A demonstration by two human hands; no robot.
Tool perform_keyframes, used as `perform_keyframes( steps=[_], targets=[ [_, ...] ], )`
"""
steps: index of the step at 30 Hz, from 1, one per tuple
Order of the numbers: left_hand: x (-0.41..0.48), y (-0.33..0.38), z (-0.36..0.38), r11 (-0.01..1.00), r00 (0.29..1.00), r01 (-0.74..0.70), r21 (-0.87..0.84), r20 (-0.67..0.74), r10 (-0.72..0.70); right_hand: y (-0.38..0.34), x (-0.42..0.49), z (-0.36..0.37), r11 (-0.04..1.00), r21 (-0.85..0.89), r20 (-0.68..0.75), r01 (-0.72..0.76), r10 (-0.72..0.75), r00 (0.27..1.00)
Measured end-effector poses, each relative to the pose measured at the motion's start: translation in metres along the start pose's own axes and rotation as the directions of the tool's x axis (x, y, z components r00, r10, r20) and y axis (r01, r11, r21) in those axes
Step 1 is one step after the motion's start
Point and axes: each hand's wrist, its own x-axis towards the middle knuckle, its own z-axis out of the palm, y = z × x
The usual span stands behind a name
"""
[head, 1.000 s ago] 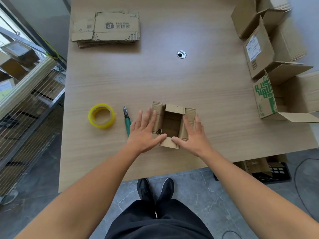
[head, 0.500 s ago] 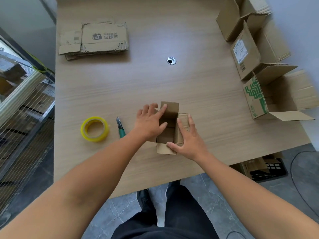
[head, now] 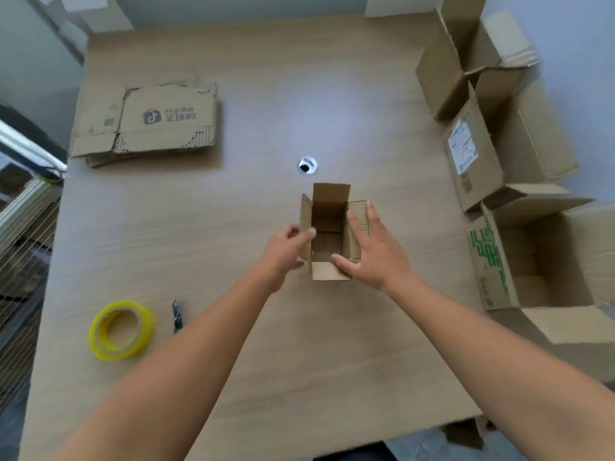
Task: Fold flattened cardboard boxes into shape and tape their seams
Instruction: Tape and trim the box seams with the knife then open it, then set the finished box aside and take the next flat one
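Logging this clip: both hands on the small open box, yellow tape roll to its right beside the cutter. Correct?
No: the head view shows the yellow tape roll left of the small open box, beside the cutter. Left hand and right hand are on the box.

A light wood-grain table (head: 233,227) fills most of the view, with a round metal-ringed cable hole (head: 307,165) near its middle. Pale walls (head: 579,24) stand behind it and to the right. A wire mesh rack (head: 23,261) stands at the left. Grey floor (head: 419,449) shows below the near edge. Soft light glares off the tabletop.
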Motion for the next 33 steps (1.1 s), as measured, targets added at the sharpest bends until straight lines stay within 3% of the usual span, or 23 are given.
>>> perform_keyframes(
  steps=[4,11,19,23,26,28,31,33],
  targets=[
    [0.053,0.042,0.057,0.999,0.998,-0.026,-0.026,-0.066,0.024,0.047,0.074,-0.056,0.993,-0.117,0.041,0.015,-0.011,0.999],
    [0.186,0.160,0.165,0.994,0.976,-0.102,0.044,-0.190,0.109,0.136,0.164,-0.175,0.979,-0.168,-0.194,-0.113,0.080,0.978],
    [0.280,0.261,0.246,0.989,0.982,-0.147,-0.005,-0.117,0.146,0.180,0.223,-0.218,0.975,-0.128,-0.232,-0.184,0.151,0.961],
    [0.292,0.270,0.244,0.970,0.972,-0.222,0.093,-0.059,0.228,0.185,0.230,-0.221,0.979,-0.067,-0.272,-0.190,0.166,0.948],
    [0.280,0.255,0.204,0.870,0.910,-0.376,0.320,-0.048,0.411,0.161,0.236,-0.210,0.993,-0.073,-0.275,-0.095,0.072,0.959],
    [0.267,0.240,0.158,0.743,0.850,-0.449,0.496,-0.021,0.527,0.133,0.244,-0.197,0.999,-0.046,-0.266,-0.030,0.017,0.964],
    [0.246,0.214,0.073,0.513,0.772,-0.412,0.753,-0.011,0.635,0.077,0.259,-0.164,0.997,0.015,-0.197,0.073,-0.068,0.978],
    [0.231,0.196,0.011,0.450,0.752,-0.314,0.836,-0.070,0.655,0.029,0.267,-0.134,0.987,0.076,-0.129,0.140,-0.130,0.983]
  ],
)
